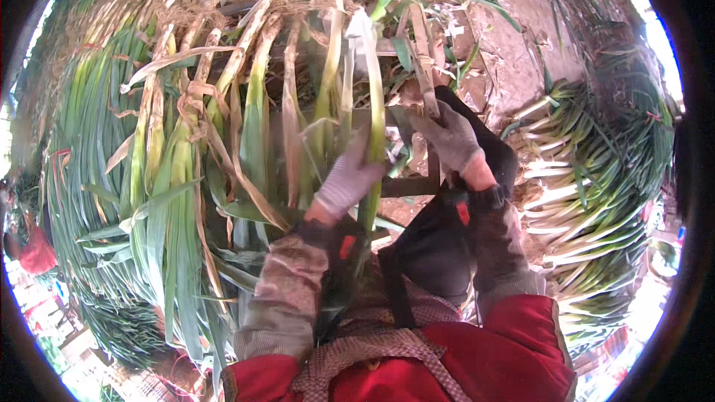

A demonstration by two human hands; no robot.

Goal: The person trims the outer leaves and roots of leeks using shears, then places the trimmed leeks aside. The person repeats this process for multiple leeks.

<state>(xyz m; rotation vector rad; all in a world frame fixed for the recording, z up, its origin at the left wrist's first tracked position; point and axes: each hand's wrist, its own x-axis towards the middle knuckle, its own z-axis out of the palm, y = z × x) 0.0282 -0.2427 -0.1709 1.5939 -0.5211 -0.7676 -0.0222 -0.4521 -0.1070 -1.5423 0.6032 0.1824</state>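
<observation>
My left hand (355,173), in a grey glove and smeared by motion, is beside a long leek (376,134) with yellow-green leaves; whether it grips the stalk I cannot tell. My right hand (447,138), gloved alike, is closed round a flat tan strip (424,67), apparently dried leaf, that runs upward from it. Withered and yellowing leeks (257,104) lie in a row across a dark frame (406,187) left of and above my hands.
Green leeks (97,156) are heaped along the left, and white-stemmed ones (588,193) along the right. Bare ground (506,45) with scraps shows at the upper right. My dark-clad leg (439,253) is below my right hand. A red bundle (37,253) sits at the far left.
</observation>
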